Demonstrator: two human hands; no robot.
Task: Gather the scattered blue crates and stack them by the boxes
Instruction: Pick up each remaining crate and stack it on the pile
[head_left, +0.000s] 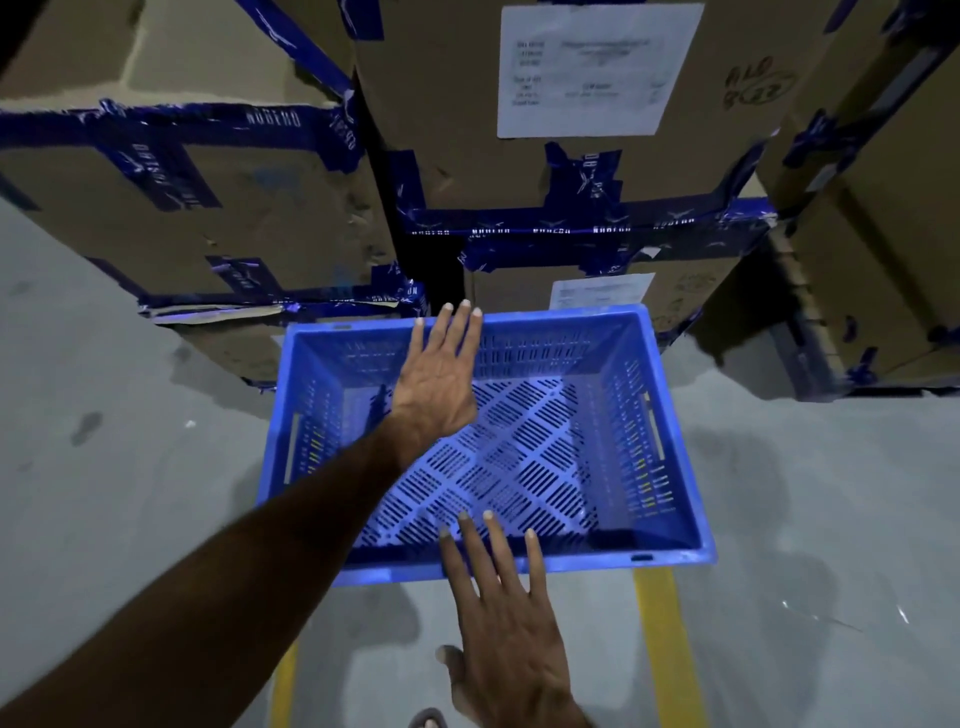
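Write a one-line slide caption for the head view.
Both hands, left and right, open with fingers spread over an empty blue crate on the floor beside taped cardboard boxes.

Bare forearms (291, 519), no sleeves, no gloves.

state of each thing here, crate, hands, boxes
blue crate: upright, empty, on the floor against the boxes
left hand: fingers straight, stretched over the crate toward its far rim
right hand: fingers spread, at the near rim
cardboard boxes: stacked, taped shut
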